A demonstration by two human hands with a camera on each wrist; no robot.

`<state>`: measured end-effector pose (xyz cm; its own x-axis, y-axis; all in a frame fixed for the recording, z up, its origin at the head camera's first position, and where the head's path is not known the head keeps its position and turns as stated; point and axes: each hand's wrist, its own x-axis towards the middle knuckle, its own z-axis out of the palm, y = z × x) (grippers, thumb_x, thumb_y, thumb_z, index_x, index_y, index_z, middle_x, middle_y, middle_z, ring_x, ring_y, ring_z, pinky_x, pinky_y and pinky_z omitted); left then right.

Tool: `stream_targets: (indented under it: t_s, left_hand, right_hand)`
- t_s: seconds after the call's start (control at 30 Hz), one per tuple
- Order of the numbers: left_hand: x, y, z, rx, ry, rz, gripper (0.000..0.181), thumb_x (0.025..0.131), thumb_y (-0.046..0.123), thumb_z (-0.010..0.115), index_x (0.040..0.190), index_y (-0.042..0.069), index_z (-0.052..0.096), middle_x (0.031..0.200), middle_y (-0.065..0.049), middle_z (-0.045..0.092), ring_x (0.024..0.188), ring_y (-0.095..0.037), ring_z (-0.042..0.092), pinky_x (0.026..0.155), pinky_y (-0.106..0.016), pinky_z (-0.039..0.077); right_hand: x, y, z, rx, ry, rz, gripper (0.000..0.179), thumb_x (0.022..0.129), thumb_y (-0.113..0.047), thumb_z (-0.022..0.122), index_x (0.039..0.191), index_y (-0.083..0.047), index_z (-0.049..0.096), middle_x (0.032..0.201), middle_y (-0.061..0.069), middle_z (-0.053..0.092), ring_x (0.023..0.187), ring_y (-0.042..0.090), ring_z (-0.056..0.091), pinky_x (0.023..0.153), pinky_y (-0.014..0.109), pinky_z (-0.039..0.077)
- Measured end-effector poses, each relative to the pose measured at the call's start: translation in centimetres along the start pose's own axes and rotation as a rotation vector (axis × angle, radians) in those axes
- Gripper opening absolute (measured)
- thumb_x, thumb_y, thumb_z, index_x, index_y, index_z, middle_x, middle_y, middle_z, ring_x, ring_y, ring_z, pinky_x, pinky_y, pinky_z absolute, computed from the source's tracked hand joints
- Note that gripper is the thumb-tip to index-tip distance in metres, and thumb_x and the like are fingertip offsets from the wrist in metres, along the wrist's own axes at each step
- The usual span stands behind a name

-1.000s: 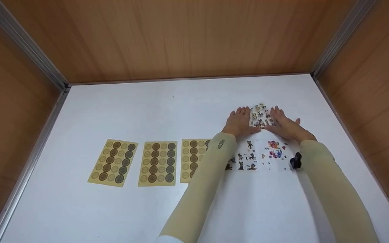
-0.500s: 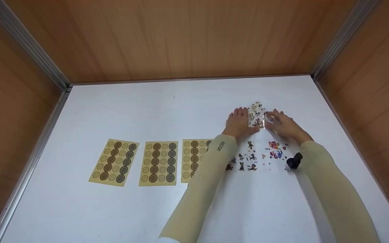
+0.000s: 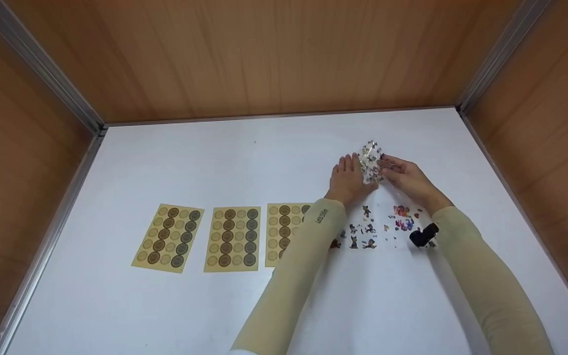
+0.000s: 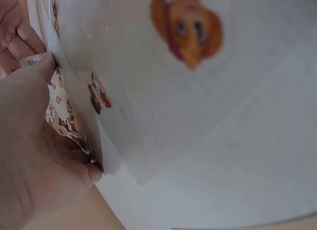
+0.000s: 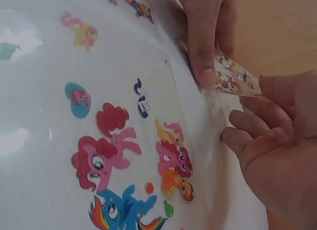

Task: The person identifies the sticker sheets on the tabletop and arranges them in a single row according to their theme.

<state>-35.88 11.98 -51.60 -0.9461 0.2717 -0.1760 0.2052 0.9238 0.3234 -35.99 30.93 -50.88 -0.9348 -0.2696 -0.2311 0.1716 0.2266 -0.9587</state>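
Note:
A clear sticker sheet (image 3: 370, 160) printed with small cartoon figures lies toward the back right of the white table, its right side bent up off the surface. My left hand (image 3: 347, 180) rests along the sheet's left edge with fingers straight and thumb out near its lower corner. At the opposite edge, my right hand (image 3: 407, 180) pinches the sheet between thumb and fingers. The right wrist view shows the lifted, curved part of the sticker sheet (image 5: 237, 76) running from the left thumb to the right hand (image 5: 282, 141).
Nearer the person lie a clear sheet of cartoon dog stickers (image 3: 365, 229) and one of pony stickers (image 3: 403, 218). To the left are three yellow sheets of round stickers (image 3: 168, 236), the nearest partly behind the left sleeve. Wooden panels (image 3: 284, 59) enclose the table.
The right hand has gone from lying flat beside the sheet to pinching its right edge, and has drawn that edge up and leftward. The left hand has barely moved.

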Motion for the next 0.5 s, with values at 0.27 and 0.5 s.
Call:
stream_targets:
  t_s: [0.27, 0.5]
  left_hand:
    - [-0.2, -0.16, 0.0, 0.01, 0.02, 0.005, 0.099, 0.099, 0.068, 0.044, 0.163, 0.006, 0.003, 0.17, -0.013, 0.009, 0.156, -0.026, 0.008, 0.125, -0.036, 0.01]
    - [-0.23, -0.48, 0.07, -0.001, 0.031, 0.017, 0.099, 0.099, 0.067, 0.044, 0.162, 0.003, 0.003, 0.169, -0.015, 0.009, 0.155, -0.028, 0.009, 0.125, -0.037, 0.01]
  right_hand:
    - [-0.4, -0.59, 0.69, 0.366, 0.102, 0.072, 0.059, 0.103, -0.004, 0.058, 0.157, -0.005, 0.035, 0.156, 0.017, 0.041, 0.131, 0.024, 0.056, 0.107, 0.034, 0.046]
    - [-0.62, -0.54, 0.86, 0.501, 0.2, 0.071, 0.059, 0.097, -0.002, 0.068, 0.152, -0.003, 0.045, 0.136, 0.007, 0.063, 0.117, 0.019, 0.066, 0.102, 0.035, 0.05]
